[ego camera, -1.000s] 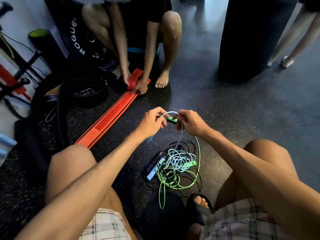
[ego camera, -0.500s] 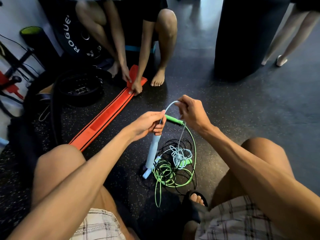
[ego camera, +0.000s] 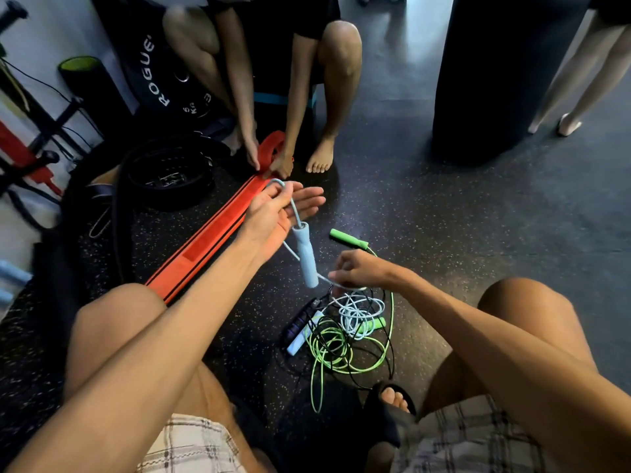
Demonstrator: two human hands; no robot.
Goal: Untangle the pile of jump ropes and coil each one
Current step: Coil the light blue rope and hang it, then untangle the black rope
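Loosely over left grip (ego camera: pixel 273 215), rope (ego camera: pixel 305 257) (blue)

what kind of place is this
Most likely a gym: a Rogue weight plate by the wall, what looks like a black punching bag, speckled dark flooring, and tangled jump ropes.

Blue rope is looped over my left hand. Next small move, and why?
Probably draw the right hand up, pulling more blue rope from the pile, then lay it over the left hand: the right pinches the cord by the pile, where most lies tangled with the green rope and black rope.
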